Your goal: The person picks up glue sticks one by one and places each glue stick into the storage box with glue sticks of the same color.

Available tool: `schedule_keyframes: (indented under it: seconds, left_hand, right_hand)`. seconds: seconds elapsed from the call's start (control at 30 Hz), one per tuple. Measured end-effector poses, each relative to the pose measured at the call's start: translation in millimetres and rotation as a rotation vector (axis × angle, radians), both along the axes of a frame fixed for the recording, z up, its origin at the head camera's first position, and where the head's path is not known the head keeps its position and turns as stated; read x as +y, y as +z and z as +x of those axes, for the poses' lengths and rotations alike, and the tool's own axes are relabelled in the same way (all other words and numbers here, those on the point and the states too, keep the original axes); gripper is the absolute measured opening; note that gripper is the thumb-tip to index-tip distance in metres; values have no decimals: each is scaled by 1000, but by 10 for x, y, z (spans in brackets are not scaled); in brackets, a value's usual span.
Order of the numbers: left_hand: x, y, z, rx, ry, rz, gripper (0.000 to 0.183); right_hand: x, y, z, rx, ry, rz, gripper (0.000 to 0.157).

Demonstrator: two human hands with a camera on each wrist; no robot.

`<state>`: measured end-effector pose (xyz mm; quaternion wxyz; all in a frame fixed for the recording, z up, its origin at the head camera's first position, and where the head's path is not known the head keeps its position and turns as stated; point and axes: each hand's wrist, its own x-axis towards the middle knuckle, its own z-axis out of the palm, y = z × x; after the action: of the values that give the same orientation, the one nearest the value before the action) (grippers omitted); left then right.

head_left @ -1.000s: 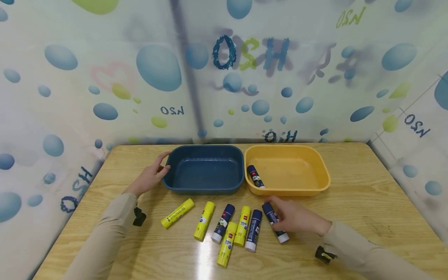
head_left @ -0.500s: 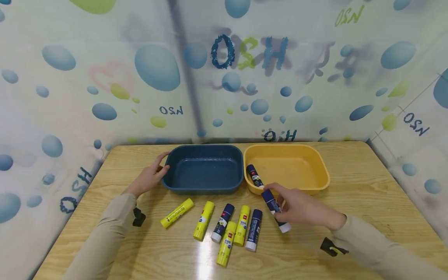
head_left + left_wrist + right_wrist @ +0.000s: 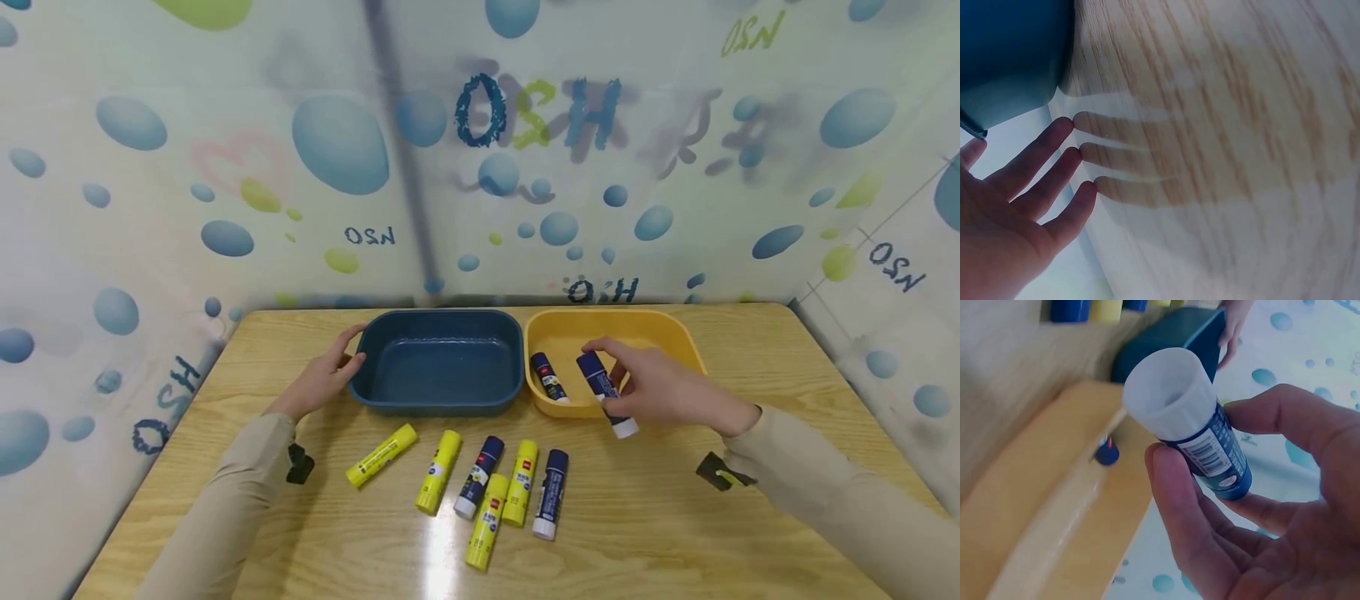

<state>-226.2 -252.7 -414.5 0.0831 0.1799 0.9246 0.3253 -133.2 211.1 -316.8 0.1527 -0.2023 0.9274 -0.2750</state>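
Note:
My right hand (image 3: 660, 390) pinches a dark blue glue stick (image 3: 597, 377) between thumb and fingers, above the near side of the yellow-orange bin (image 3: 678, 342). Its white base tilts toward me; in the right wrist view the glue stick's barcode label (image 3: 1209, 453) shows. Another dark blue glue stick (image 3: 549, 379) leans at the left inside that bin. At the left end of the dark blue bin (image 3: 435, 410), my left hand (image 3: 318, 382) touches the rim, its fingers spread and nearly straight in the left wrist view.
On the wooden table (image 3: 637, 542), in front of the bins, lie several yellow glue sticks (image 3: 381, 456) and two dark blue ones (image 3: 551, 494). The two bins stand side by side by the patterned curtain (image 3: 495, 217) at the back.
My right hand has lifted the dark blue glue stick from the table and carried it up and away from me, over the yellow-orange bin's near rim. My left hand has stayed put.

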Motion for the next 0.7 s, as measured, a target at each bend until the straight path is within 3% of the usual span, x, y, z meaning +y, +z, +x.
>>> schedule_keyframes:
  seconds: [0.43, 0.7]
  left_hand:
    - [-17, -22, -34, 8, 0, 6, 55]
    - [-13, -38, -26, 5, 1, 7, 56]
  right_hand:
    - [59, 16, -486, -69, -37, 111, 62]
    - [44, -22, -712, -152, -69, 99, 63]
